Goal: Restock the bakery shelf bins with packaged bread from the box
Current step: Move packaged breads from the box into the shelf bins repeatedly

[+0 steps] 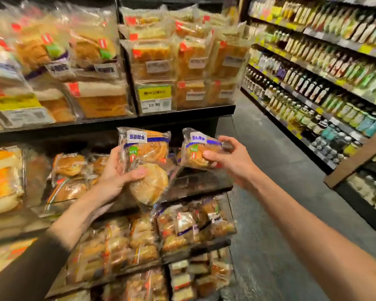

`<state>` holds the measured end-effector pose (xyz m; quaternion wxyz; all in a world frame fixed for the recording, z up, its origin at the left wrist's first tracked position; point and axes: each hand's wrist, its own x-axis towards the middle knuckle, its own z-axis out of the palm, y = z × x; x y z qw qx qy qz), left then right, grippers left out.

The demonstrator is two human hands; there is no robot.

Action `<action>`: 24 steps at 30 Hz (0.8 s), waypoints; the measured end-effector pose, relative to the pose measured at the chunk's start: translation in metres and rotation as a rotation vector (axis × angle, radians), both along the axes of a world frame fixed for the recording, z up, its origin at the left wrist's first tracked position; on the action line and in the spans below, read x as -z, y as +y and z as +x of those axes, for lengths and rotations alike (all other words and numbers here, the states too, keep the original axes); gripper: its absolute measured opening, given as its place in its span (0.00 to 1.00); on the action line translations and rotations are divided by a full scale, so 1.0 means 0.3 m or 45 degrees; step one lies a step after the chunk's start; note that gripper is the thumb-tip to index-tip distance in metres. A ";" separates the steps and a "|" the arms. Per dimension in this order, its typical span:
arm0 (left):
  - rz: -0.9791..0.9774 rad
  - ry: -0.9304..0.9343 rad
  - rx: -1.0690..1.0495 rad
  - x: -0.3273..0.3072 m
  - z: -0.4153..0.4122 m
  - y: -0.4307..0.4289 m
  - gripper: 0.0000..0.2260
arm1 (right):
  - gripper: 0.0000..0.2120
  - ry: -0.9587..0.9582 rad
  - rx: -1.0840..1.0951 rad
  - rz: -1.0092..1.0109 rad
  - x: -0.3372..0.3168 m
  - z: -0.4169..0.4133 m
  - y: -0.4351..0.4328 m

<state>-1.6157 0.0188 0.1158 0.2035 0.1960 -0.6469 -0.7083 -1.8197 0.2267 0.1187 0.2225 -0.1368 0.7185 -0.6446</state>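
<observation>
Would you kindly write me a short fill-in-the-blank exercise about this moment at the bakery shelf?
The right hand holds ____ bread package.
The dark sleeve covers the ____ arm.
The yellow price tag reads ____.
The shelves across the aisle hold ____.
Missing words: one; left; 15.90; bottles.

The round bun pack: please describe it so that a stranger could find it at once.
In front of the dark bakery shelf, the left hand grips two packs. The round bun pack is the lower one, under the thumb. Unlike the blue-banded pack above it, it holds one pale round bun and shows no blue band.
</observation>
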 end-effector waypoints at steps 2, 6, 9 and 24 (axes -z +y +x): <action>0.064 -0.014 -0.096 -0.009 0.002 0.014 0.48 | 0.39 0.212 -0.122 0.184 0.001 -0.105 -0.024; 0.079 -0.065 -0.323 -0.016 0.010 0.044 0.39 | 0.41 0.500 -0.407 0.477 0.033 -0.229 -0.137; 0.083 -0.114 -0.429 -0.011 0.031 0.050 0.42 | 0.38 0.548 -0.533 0.668 0.115 -0.232 -0.243; 0.174 -0.106 -0.227 0.022 0.090 -0.060 0.53 | 0.22 0.251 -0.960 1.171 0.285 -0.115 -0.488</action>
